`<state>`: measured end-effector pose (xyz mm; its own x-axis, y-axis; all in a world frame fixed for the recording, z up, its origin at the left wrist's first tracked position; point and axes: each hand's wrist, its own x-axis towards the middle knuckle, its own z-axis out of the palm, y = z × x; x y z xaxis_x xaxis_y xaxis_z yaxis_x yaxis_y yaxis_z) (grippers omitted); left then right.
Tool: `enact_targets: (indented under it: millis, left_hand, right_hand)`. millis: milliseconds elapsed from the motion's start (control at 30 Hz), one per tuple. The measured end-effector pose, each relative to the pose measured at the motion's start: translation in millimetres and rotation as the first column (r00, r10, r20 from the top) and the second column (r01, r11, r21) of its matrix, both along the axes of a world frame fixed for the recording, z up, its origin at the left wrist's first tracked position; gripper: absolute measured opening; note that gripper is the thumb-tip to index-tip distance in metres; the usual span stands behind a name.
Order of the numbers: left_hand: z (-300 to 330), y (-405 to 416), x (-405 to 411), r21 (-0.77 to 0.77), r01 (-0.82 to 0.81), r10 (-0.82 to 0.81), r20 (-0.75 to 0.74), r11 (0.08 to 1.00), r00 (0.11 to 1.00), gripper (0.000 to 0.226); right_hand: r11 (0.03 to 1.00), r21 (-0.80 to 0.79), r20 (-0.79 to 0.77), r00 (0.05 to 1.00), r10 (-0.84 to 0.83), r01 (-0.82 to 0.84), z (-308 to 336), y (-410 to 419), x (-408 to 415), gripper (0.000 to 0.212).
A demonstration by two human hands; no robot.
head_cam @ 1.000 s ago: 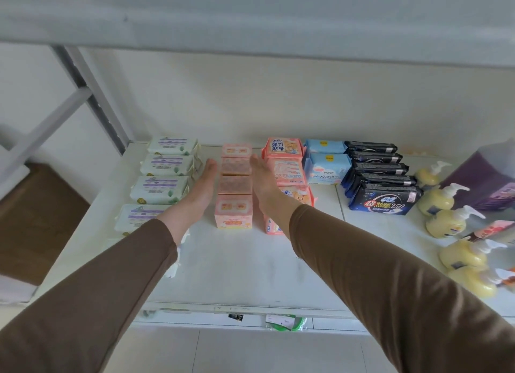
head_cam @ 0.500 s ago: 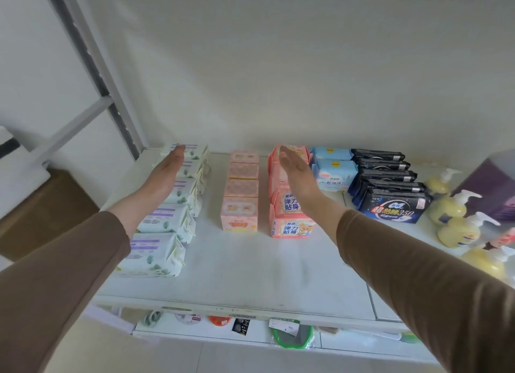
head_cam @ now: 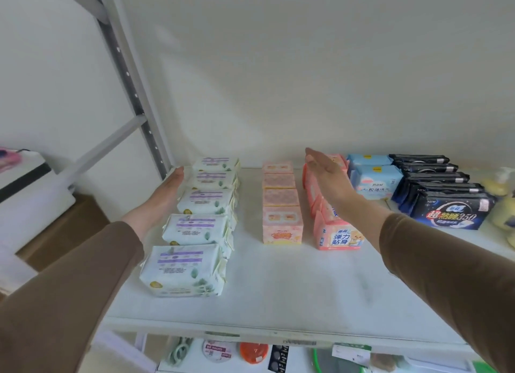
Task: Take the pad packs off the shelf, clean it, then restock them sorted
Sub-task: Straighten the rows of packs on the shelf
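Pad packs stand in sorted rows on the white shelf (head_cam: 278, 294). A row of several white-and-purple packs (head_cam: 195, 230) runs along the left. My left hand (head_cam: 167, 191) lies flat against that row's left side, fingers straight, holding nothing. A row of pink boxes (head_cam: 281, 205) is in the middle. To its right is a row of salmon packs (head_cam: 334, 233); my right hand (head_cam: 326, 172) hovers flat over them, fingers together and extended. Further right are light blue packs (head_cam: 373, 177) and black packs (head_cam: 446, 200).
Yellow pump bottles (head_cam: 501, 188) stand at the far right edge. A grey perforated upright (head_cam: 131, 88) rises at the shelf's left rear corner. A lower shelf (head_cam: 250, 353) holds small items. A brown box (head_cam: 64, 227) sits on the floor to the left.
My left hand slid from between the white and pink rows to the outer left side of the white row. My right hand rose over the salmon row. The view moved closer and lower.
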<state>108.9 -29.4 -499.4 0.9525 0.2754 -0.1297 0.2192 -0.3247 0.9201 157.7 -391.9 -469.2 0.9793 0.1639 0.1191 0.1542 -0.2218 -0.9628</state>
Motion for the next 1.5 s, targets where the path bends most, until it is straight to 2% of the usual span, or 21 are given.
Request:
enact_targets:
  millis: [167,300,400,533,600,667,733,833,900,1067,1233,1367,1400,1500]
  left_hand:
    - [-17.9,24.4,11.9,-0.098,-0.056,0.051,-0.052,0.994,0.997,0.071]
    - [-32.2,36.6,24.9,-0.169,-0.063,0.053,-0.061,0.984,0.997,0.083]
    - [-38.6,39.8,37.8,-0.226,-0.05,0.037,-0.064,0.973,0.997,0.089]
    - [-47.5,48.3,68.5,-0.333,-0.033,0.011,-0.07,0.942,0.997,0.097]
    - [-46.1,42.0,75.4,-0.351,-0.016,-0.015,-0.083,0.936,0.996,0.079]
    - [-44.0,34.8,79.3,-0.361,0.01,-0.044,-0.087,0.933,0.995,0.057]
    - [-43.2,29.7,81.3,-0.341,0.014,-0.051,-0.102,0.94,0.993,0.05]
    - [-38.7,25.5,83.2,-0.308,0.008,-0.044,-0.11,0.951,0.993,0.048]
    - [-37.6,22.5,86.0,-0.27,0.005,-0.042,-0.131,0.963,0.99,0.051]
    - [-42.2,11.8,98.2,-0.281,0.065,-0.113,-0.158,0.958,0.981,0.07]
    - [-39.4,3.6,96.6,-0.291,0.09,-0.138,-0.147,0.953,0.979,0.065]
    - [-28.5,4.6,75.7,-0.345,0.081,-0.134,-0.133,0.935,0.982,0.053]
    - [-26.2,9.1,67.4,-0.35,0.072,-0.122,-0.123,0.934,0.985,0.057]
    - [-30.9,26.3,44.6,-0.401,0.072,-0.121,-0.098,0.913,0.988,0.095]
  right_hand:
    - [1.0,0.006,-0.027,1.0,-0.001,0.001,-7.7,44.5,1.6,0.047]
    - [0.991,0.136,-0.135,0.991,0.018,0.0,-14.6,90.6,3.9,0.046]
    - [0.987,0.157,-0.162,0.987,0.006,0.02,-28.4,130.6,13.5,0.053]
    - [0.988,0.15,-0.277,0.957,0.082,-0.041,-34.5,171.6,30.2,0.059]
    - [0.987,0.158,-0.341,0.936,0.083,-0.03,-40.6,187.1,44.1,0.065]
    - [0.983,0.182,-0.378,0.923,0.077,-0.008,-79.6,202.1,89.6,0.077]
    - [0.988,0.153,-0.406,0.911,0.067,-0.005,-88.5,210.0,101.8,0.077]
    - [0.997,0.076,-0.416,0.907,0.059,-0.03,-42.1,207.4,55.6,0.055]
    - [0.999,0.032,-0.412,0.911,0.026,-0.014,-38.4,205.0,57.1,0.051]
    - [0.99,0.135,-0.453,0.891,0.038,0.026,-44.7,193.8,65.8,0.049]
    - [0.985,0.166,-0.48,0.876,0.046,0.039,-46.0,185.1,66.2,0.049]
    - [0.974,0.21,-0.457,0.889,0.021,0.085,-44.5,185.0,54.4,0.059]
    - [0.968,0.23,-0.429,0.903,0.01,0.098,-36.4,182.1,41.2,0.059]
    - [0.962,0.236,-0.384,0.923,-0.04,0.14,-34.5,175.0,15.8,0.061]
